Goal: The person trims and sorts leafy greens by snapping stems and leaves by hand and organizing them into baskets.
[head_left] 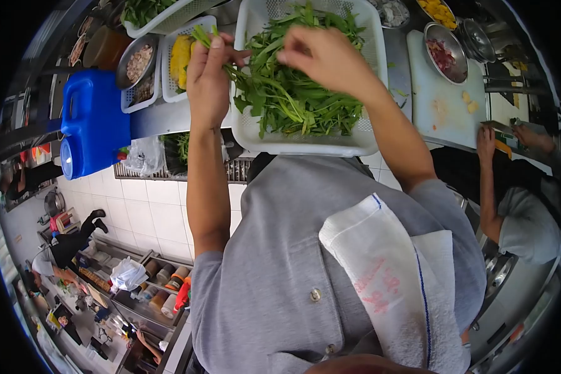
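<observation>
My left hand [210,75] is closed around a bunch of green stems [274,90], whose leafy part trails right over the basket. My right hand [324,59] hovers above the leaves with fingers curled together; whether anything is between them is too blurred to tell. Below both hands, a white plastic basket [305,147] holds a heap of loose leafy greens [330,112].
On the left stand a blue jug [93,124], a metal bowl [137,61] and a small basket with yellow pieces [179,62]. To the right lie a cutting board [439,112] and a bowl of red pieces [445,53]. Another person's hand [486,140] is near a knife at far right.
</observation>
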Available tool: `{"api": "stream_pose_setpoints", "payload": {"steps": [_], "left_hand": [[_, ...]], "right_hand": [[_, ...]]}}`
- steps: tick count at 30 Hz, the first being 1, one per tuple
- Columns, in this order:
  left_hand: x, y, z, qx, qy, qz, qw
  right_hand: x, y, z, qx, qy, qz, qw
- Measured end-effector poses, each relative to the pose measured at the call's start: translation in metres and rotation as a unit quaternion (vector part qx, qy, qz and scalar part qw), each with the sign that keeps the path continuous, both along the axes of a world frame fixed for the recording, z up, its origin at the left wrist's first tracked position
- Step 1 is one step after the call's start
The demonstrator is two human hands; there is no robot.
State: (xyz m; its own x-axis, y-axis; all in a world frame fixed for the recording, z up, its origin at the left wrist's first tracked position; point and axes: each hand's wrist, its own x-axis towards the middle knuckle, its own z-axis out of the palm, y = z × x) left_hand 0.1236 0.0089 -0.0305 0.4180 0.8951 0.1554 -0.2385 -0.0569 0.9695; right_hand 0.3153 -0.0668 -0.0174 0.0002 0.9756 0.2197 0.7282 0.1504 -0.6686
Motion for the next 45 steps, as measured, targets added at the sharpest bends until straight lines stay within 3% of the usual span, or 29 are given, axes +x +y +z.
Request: {"api": "stream_pose_setpoints", "payload": {"steps": [1, 5, 7, 9, 11, 13, 15, 17, 19, 20, 24, 27, 30, 31, 32, 33, 35, 37, 39, 42, 45], "left_hand": [[-0.003, 0.004, -0.002, -0.001, -0.001, 0.005, 1.0], [-0.001, 0.006, -0.006, -0.032, -0.054, 0.058, 0.996], [-0.001, 0.008, -0.004, -0.058, -0.073, 0.08, 0.992], [-0.017, 0.017, 0.001, -0.005, -0.059, 0.174, 0.983], [-0.05, 0.041, -0.004, 0.008, -0.156, 0.181, 0.971], [-0.059, 0.04, 0.018, 0.044, -0.158, 0.216, 0.963], [-0.049, 0.024, 0.03, 0.044, -0.164, 0.161, 0.972], [-0.016, -0.011, 0.037, 0.101, 0.09, 0.141, 0.981], [0.006, -0.021, 0.032, 0.281, 0.198, -0.02, 0.939], [0.02, -0.023, 0.025, 0.309, 0.201, -0.063, 0.927], [0.063, -0.026, -0.006, 0.385, 0.27, -0.141, 0.871], [0.074, -0.018, -0.02, 0.344, 0.297, -0.131, 0.881], [0.067, -0.011, -0.012, 0.31, 0.305, -0.132, 0.891], [0.064, -0.009, -0.009, 0.31, 0.306, -0.134, 0.89], [0.061, -0.009, -0.007, 0.335, 0.328, -0.135, 0.873], [0.06, -0.009, -0.003, 0.36, 0.349, -0.135, 0.855], [0.059, -0.011, 0.006, 0.371, 0.352, -0.133, 0.849], [0.058, -0.01, 0.016, 0.386, 0.353, -0.133, 0.841], [0.052, -0.006, 0.022, 0.366, 0.367, -0.149, 0.842], [0.042, -0.001, 0.019, 0.382, 0.395, -0.136, 0.824], [0.04, 0.001, 0.02, 0.379, 0.384, -0.135, 0.831]], "right_hand": [[-0.003, -0.015, -0.001, -0.152, -0.018, -0.01, 0.988], [-0.036, -0.058, -0.042, -0.158, -0.029, -0.011, 0.987], [-0.033, -0.058, -0.057, -0.088, 0.041, -0.059, 0.994], [-0.011, -0.059, -0.04, -0.142, 0.072, -0.082, 0.984], [0.022, -0.061, -0.044, -0.077, 0.269, -0.136, 0.95], [0.047, -0.069, -0.032, -0.074, 0.324, -0.143, 0.932], [0.058, -0.072, -0.021, -0.072, 0.375, -0.146, 0.913], [0.061, -0.074, -0.016, -0.044, 0.407, -0.128, 0.903], [0.061, -0.072, -0.017, -0.03, 0.356, -0.136, 0.924], [0.059, -0.07, -0.018, -0.015, 0.308, -0.144, 0.94], [0.057, -0.071, -0.012, -0.038, 0.328, -0.159, 0.93], [0.061, -0.07, -0.015, 0.03, 0.4, -0.143, 0.905], [0.068, -0.071, -0.012, -0.028, 0.374, -0.198, 0.906], [0.066, -0.069, -0.01, 0.117, 0.132, -0.237, 0.955], [0.062, -0.067, -0.008, 0.251, -0.121, -0.256, 0.926], [0.058, -0.064, -0.002, 0.25, -0.119, -0.257, 0.926], [0.046, -0.057, 0.01, 0.266, -0.159, -0.089, 0.946], [0.043, -0.05, 0.004, 0.232, -0.194, -0.073, 0.95], [0.048, -0.042, -0.005, 0.122, -0.174, -0.014, 0.977], [0.045, -0.036, -0.008, 0.094, -0.109, 0.012, 0.99], [0.042, -0.028, -0.01, 0.109, -0.125, 0.021, 0.986]]}}
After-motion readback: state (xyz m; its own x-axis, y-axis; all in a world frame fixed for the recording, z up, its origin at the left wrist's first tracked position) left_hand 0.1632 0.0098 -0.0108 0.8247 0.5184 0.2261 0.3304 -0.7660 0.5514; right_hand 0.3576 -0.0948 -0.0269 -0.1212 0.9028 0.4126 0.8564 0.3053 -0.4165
